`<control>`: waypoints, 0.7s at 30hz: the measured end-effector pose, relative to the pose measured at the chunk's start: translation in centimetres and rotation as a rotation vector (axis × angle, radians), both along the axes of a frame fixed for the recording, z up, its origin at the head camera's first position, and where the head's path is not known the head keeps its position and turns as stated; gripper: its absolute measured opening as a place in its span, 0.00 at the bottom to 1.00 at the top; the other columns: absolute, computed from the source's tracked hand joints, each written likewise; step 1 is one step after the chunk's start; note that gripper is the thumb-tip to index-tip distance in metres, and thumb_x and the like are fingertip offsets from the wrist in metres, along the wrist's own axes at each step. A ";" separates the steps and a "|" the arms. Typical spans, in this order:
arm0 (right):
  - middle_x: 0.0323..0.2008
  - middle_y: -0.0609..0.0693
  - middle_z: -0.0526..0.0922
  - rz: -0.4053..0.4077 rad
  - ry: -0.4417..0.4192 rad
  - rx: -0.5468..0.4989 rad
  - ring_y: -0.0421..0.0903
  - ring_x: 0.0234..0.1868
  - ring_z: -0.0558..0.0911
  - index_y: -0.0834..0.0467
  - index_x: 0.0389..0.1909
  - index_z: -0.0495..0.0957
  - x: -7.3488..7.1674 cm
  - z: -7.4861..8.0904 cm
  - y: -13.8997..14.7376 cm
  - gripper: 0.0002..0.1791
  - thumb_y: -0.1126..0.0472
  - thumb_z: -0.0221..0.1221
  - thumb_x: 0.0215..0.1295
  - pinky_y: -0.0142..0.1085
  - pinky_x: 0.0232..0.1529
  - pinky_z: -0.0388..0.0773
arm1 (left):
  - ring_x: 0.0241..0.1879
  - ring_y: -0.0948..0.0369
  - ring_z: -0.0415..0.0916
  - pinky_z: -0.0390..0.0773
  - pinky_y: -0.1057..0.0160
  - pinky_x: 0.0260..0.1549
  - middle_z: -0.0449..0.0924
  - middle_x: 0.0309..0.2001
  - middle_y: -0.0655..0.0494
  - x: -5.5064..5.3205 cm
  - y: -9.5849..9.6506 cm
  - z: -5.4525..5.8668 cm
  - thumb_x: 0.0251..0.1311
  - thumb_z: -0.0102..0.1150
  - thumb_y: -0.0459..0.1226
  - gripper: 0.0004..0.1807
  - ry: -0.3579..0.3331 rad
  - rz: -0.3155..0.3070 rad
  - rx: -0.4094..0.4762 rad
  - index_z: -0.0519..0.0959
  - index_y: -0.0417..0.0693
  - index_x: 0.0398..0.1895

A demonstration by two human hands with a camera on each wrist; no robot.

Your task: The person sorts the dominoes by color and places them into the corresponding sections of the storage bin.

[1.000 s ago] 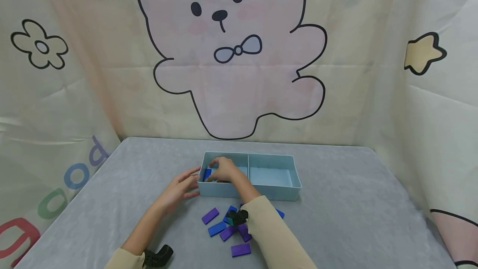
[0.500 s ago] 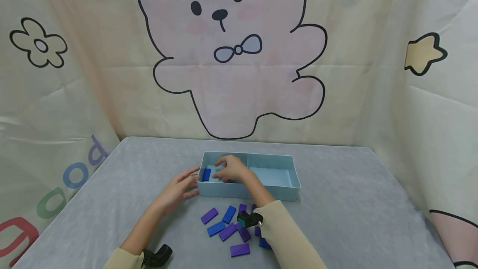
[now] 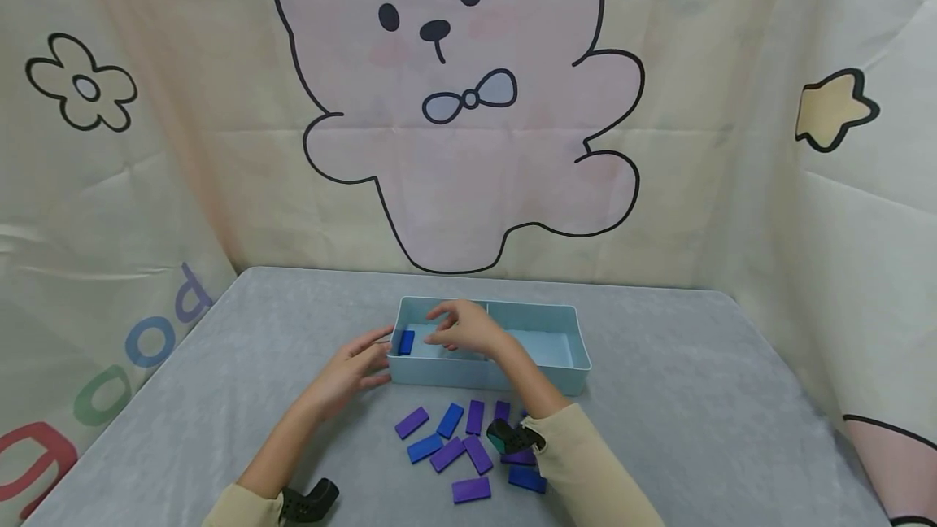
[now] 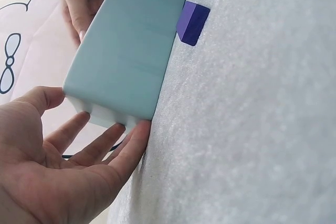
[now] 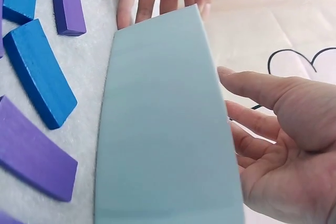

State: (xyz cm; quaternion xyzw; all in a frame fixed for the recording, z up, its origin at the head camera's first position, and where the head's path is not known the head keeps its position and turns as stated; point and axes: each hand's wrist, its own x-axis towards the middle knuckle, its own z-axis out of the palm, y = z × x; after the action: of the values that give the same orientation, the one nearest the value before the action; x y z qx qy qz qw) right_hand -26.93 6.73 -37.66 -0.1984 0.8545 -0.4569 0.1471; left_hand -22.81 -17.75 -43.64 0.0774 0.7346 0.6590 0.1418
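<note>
A light blue two-compartment box stands on the table with one blue block lying at the left end of its left compartment. My left hand touches the box's left end; in the left wrist view its fingertips meet the end wall and the thumb is at the upper corner. Over the left compartment, to the right of that block, is my right hand, fingers spread apart and holding nothing. In the right wrist view the box wall hides part of its fingers.
Several purple blocks and blue blocks lie scattered on the grey tablecloth in front of the box. The right sleeve covers part of that area. A printed curtain hangs behind the table.
My right hand has let go of the blue block at the compartment's left end and drawn back to the right and up. The left hand has stayed at the box's end.
</note>
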 end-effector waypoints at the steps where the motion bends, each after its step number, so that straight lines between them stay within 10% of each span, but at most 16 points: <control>1: 0.46 0.62 0.88 0.008 0.012 -0.002 0.60 0.44 0.89 0.68 0.64 0.79 0.1 0.1 0.2 0.24 0.63 0.68 0.70 0.45 0.45 0.89 | 0.70 0.35 0.71 0.78 0.42 0.65 0.62 0.77 0.28 0.0 0.0 0.0 0.83 0.46 0.43 0.33 0.000 0.001 0.000 0.57 0.36 0.82; 21: 0.47 0.60 0.88 0.052 0.120 -0.070 0.49 0.39 0.88 0.66 0.63 0.80 2.4 0.3 4.3 0.22 0.62 0.67 0.72 0.38 0.41 0.87 | 0.71 0.33 0.69 0.78 0.42 0.65 0.59 0.79 0.28 0.1 0.1 0.0 0.82 0.48 0.43 0.33 -0.002 0.017 -0.008 0.57 0.37 0.83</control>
State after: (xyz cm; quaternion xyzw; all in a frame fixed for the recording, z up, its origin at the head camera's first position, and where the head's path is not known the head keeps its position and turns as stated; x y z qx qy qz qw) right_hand -24.49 11.06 -37.37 -0.2524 0.8400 -0.4698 0.1002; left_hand -22.69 -17.68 -43.64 0.0697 0.7377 0.6574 0.1371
